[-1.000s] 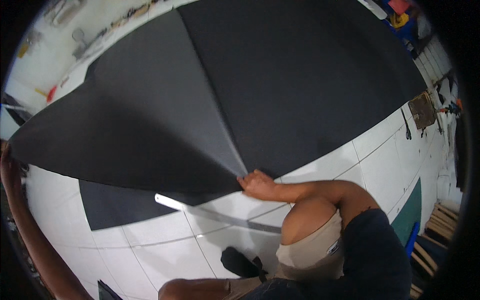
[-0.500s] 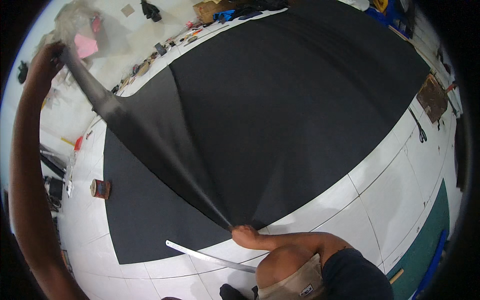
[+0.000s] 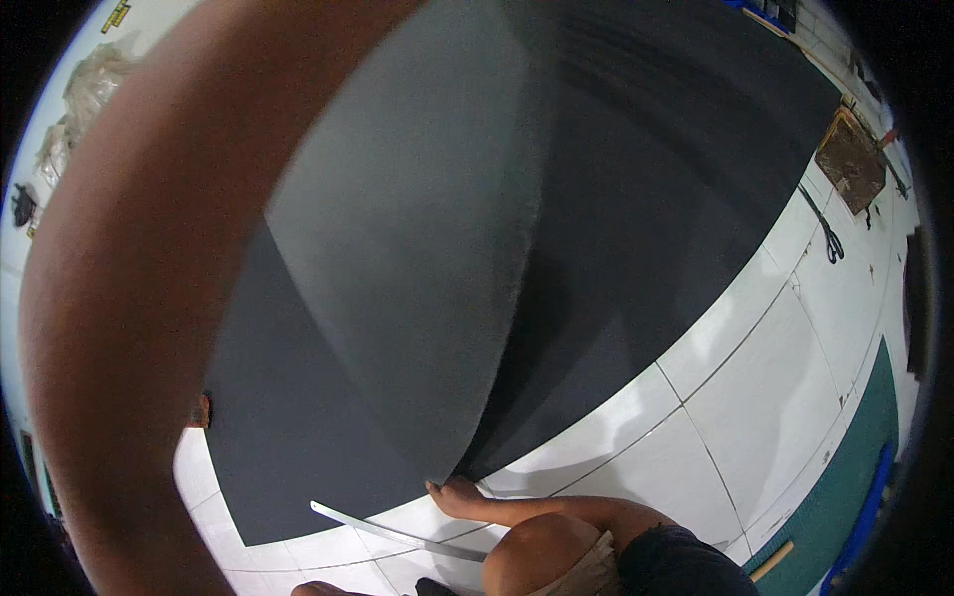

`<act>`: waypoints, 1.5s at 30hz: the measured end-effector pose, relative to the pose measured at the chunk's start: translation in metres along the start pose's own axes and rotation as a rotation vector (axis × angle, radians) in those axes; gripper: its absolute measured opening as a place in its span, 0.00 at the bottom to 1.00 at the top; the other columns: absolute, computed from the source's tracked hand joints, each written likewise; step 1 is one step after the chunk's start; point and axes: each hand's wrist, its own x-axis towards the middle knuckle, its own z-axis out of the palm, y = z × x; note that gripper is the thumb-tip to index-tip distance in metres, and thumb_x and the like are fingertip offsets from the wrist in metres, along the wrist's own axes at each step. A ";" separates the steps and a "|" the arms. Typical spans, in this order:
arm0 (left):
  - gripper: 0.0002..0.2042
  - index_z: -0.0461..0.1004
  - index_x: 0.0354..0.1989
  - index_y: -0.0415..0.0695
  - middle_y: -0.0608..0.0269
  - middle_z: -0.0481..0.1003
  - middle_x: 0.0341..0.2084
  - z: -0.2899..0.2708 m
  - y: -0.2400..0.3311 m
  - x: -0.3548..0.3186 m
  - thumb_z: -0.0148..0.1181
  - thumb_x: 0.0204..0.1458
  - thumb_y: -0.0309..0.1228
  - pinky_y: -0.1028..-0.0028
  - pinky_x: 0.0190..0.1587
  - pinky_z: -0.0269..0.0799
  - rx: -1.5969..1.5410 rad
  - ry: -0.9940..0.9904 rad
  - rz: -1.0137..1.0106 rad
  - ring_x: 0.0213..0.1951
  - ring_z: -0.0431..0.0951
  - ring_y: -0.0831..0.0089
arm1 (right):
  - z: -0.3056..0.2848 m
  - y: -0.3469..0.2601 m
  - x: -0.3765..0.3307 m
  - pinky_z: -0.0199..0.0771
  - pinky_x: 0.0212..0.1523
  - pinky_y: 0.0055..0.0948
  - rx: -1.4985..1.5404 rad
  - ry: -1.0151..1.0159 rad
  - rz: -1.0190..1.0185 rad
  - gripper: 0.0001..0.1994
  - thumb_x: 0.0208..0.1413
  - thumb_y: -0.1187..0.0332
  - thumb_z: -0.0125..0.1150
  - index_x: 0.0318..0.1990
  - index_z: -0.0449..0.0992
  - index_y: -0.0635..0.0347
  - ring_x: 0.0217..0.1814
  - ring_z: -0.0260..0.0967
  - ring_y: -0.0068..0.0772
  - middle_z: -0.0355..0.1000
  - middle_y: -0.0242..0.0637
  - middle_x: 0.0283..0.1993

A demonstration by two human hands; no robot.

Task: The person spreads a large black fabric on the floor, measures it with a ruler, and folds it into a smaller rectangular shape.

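A large black sheet (image 3: 656,228) lies over the white tiled floor. One layer of it, a greyer flap (image 3: 407,219), is raised and narrows down to the near edge. There my right hand (image 3: 458,499) pinches that edge, fingers closed on the black sheet. My left arm (image 3: 139,288) reaches up across the left side and leaves through the top of the picture. Its hand is out of view, so what it holds is hidden. A steel ruler (image 3: 397,533) lies on the floor and the sheet's near border, close to my right hand.
Right of the sheet lie black-handled scissors (image 3: 832,243) and a brown board (image 3: 853,164). A green mat (image 3: 835,477) with a blue strip along it is at the lower right. A rusty tin (image 3: 202,411) is partly hidden behind my left arm. My bent knee (image 3: 537,556) is beside the ruler.
My left arm has swung up and to the right, carrying its hand out of view. The bunched fold has spread into a broad raised flap. My right hand still grips the near edge.
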 end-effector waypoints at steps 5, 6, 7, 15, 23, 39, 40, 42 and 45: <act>0.15 0.74 0.47 0.37 0.57 0.77 0.36 0.085 0.008 -0.018 0.57 0.52 0.31 0.66 0.36 0.74 -0.868 -0.360 0.047 0.32 0.77 0.64 | 0.006 0.012 -0.004 0.71 0.38 0.42 0.197 0.093 0.000 0.26 0.63 0.49 0.46 0.35 0.75 0.69 0.32 0.74 0.50 0.73 0.54 0.26; 0.14 0.74 0.45 0.37 0.55 0.77 0.36 0.110 0.001 -0.038 0.57 0.52 0.31 0.67 0.38 0.74 -0.893 -0.302 0.147 0.34 0.77 0.64 | -0.016 0.021 -0.007 0.70 0.38 0.41 0.229 0.039 0.144 0.26 0.62 0.48 0.46 0.35 0.75 0.68 0.32 0.73 0.46 0.73 0.51 0.27; 0.13 0.75 0.43 0.37 0.53 0.77 0.36 0.116 -0.020 -0.066 0.58 0.53 0.32 0.67 0.39 0.74 -0.839 -0.228 0.205 0.37 0.78 0.63 | -0.031 -0.005 -0.013 0.70 0.39 0.39 0.281 -0.078 0.236 0.27 0.62 0.46 0.47 0.36 0.75 0.68 0.32 0.72 0.42 0.73 0.49 0.28; 0.12 0.72 0.43 0.38 0.64 0.73 0.29 0.076 -0.174 -0.364 0.56 0.58 0.33 0.76 0.34 0.70 -0.671 -0.183 -0.749 0.31 0.72 0.78 | -0.061 -0.022 -0.019 0.71 0.40 0.33 0.975 -0.234 0.447 0.25 0.61 0.48 0.52 0.38 0.76 0.67 0.37 0.71 0.30 0.74 0.37 0.33; 0.13 0.73 0.34 0.47 0.71 0.73 0.27 0.090 -0.152 -0.590 0.57 0.57 0.44 0.74 0.40 0.69 -1.014 -0.287 -1.733 0.33 0.72 0.78 | -0.074 -0.001 -0.017 0.72 0.40 0.35 1.271 -0.289 0.515 0.13 0.60 0.60 0.57 0.39 0.73 0.63 0.34 0.70 0.31 0.74 0.38 0.36; 0.10 0.74 0.39 0.45 0.67 0.74 0.32 0.116 -0.166 -0.636 0.61 0.54 0.37 0.69 0.46 0.70 -1.298 -0.116 -1.647 0.37 0.73 0.74 | -0.075 -0.054 -0.029 0.77 0.45 0.34 1.308 -0.188 0.533 0.13 0.60 0.62 0.56 0.43 0.73 0.64 0.41 0.73 0.35 0.74 0.41 0.41; 0.10 0.74 0.39 0.45 0.67 0.74 0.32 0.121 -0.168 -0.638 0.60 0.54 0.36 0.70 0.46 0.71 -1.320 -0.099 -1.634 0.36 0.73 0.74 | -0.073 -0.055 -0.029 0.77 0.44 0.33 1.295 -0.150 0.529 0.14 0.60 0.62 0.56 0.43 0.72 0.65 0.41 0.73 0.35 0.74 0.41 0.41; 0.09 0.74 0.39 0.44 0.67 0.74 0.31 0.126 -0.162 -0.634 0.60 0.54 0.35 0.70 0.45 0.72 -1.311 -0.002 -1.630 0.35 0.74 0.74 | -0.073 -0.045 -0.029 0.78 0.42 0.36 1.197 -0.156 0.568 0.16 0.59 0.60 0.59 0.42 0.72 0.66 0.40 0.75 0.36 0.74 0.43 0.39; 0.06 0.73 0.34 0.44 0.70 0.72 0.26 0.134 -0.148 -0.626 0.60 0.55 0.33 0.78 0.34 0.69 -1.314 0.126 -1.629 0.28 0.71 0.79 | -0.069 -0.023 -0.030 0.79 0.39 0.36 1.086 -0.151 0.532 0.19 0.58 0.57 0.61 0.42 0.72 0.68 0.40 0.76 0.36 0.74 0.43 0.38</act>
